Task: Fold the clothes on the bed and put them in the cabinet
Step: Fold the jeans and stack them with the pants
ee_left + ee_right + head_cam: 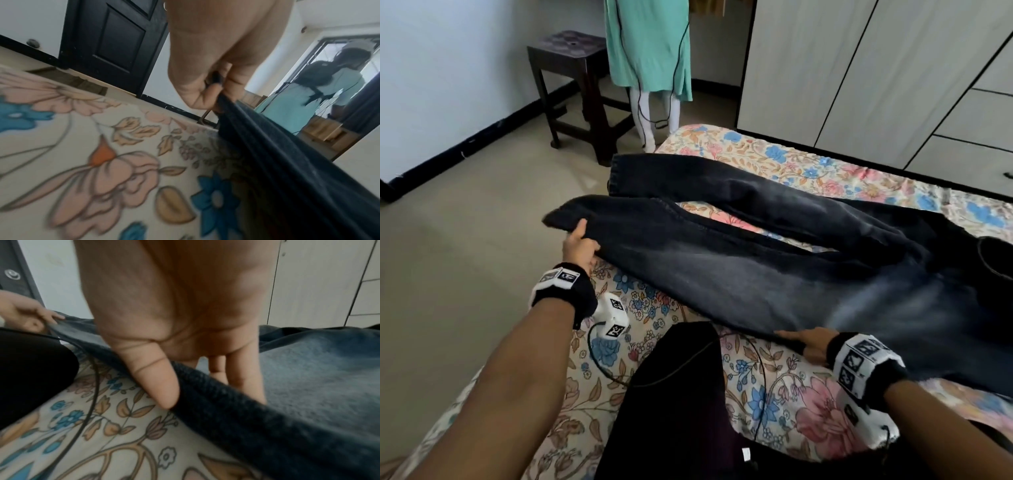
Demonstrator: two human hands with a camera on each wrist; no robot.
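Dark jeans (774, 274) lie spread across the floral bed (784, 404), both legs running left toward the near-left corner, the waist end to the right. The 2 legs lie apart, a strip of sheet showing between them, so no fold is made yet.

The left hand (578, 246) pinches the hem of the nearer leg, fingers and thumb curled round the cloth (the left wrist view confirms the clamp). The right hand (808, 344) grips the near edge of the jeans toward the waist, thumb under the edge and fingers over it.

Judgement: the task is at an early stage. The first fold is only being set up. Folding, carrying and stowing remain.

The cabinet (859, 68) stands beyond the far side of the bed, its doors shut.
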